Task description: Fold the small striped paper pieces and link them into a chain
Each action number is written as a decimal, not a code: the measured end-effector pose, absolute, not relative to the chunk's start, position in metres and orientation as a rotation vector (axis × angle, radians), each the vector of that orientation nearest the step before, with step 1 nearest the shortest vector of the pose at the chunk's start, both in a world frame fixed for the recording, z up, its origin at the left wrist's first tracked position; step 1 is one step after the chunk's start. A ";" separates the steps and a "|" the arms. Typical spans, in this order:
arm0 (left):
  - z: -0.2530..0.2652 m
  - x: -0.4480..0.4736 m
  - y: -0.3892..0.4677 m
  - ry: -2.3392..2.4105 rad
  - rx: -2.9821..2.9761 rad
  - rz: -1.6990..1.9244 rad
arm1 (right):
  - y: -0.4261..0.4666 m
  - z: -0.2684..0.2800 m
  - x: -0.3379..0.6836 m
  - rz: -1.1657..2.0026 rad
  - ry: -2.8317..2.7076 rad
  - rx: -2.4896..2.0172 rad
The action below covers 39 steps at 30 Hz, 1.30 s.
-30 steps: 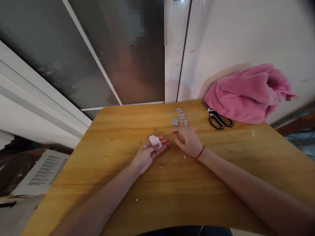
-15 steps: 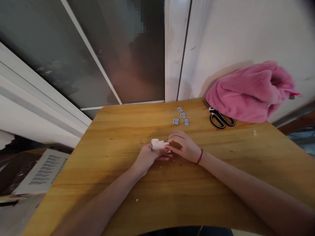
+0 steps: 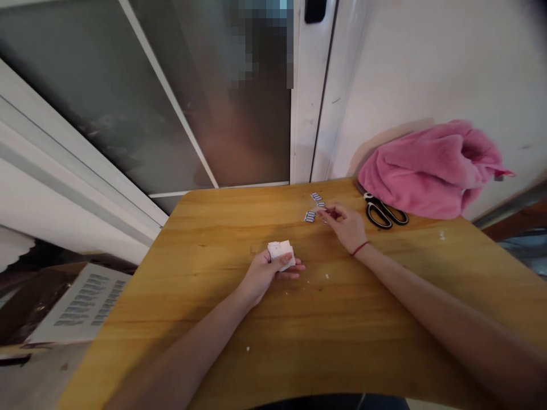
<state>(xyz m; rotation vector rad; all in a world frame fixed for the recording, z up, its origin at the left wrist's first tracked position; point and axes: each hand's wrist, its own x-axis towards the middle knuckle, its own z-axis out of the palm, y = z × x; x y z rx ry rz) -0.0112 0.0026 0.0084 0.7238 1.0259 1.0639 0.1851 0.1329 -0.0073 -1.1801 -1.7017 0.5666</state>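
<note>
A stack of small white paper slips [image 3: 280, 249] lies in my left hand [image 3: 261, 275], with the thumb pressed across its top. My right hand [image 3: 348, 229], with a red cord at the wrist, is farther out over the table. Its thumb and fingers pinch one white paper slip [image 3: 319, 209], partly covered by the fingertips. Right around that slip are several small pieces with blue and white stripes: one striped piece [image 3: 310, 217] to its left and another striped piece [image 3: 315, 196] beyond it. My right hand partly hides the others.
Black-handled scissors [image 3: 379, 215] rest at the back right, partly under a pink plush cloth [image 3: 427, 165]. White scraps [image 3: 327, 276] dot the wooden table [image 3: 299, 347]. A sliding glass door [image 3: 252, 142] borders the far edge. At the lower left stands a cardboard box [image 3: 81, 307].
My right hand has left the stack and moved forward and right to the striped pieces, carrying a slip. The left hand keeps its stack. The view has shifted slightly.
</note>
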 end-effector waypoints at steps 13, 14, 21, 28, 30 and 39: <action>0.006 -0.015 0.004 0.922 0.762 1.016 | 0.202 -0.010 0.170 -0.182 -2.353 -1.150; 0.006 -0.015 0.005 0.920 0.762 1.014 | 0.200 -0.008 0.171 -0.199 -2.320 -1.169; 0.005 -0.014 0.006 0.930 0.739 1.012 | 0.149 0.010 0.182 -0.219 -2.459 -1.266; 0.004 -0.015 0.006 0.911 0.757 1.013 | 0.133 0.002 0.201 -0.160 -2.677 -1.111; 0.006 -0.016 0.006 0.897 0.735 1.025 | 0.138 0.004 0.204 -0.058 -2.585 -1.078; 0.005 -0.015 0.008 0.822 0.649 1.091 | 0.082 0.014 0.152 0.804 -2.256 -0.785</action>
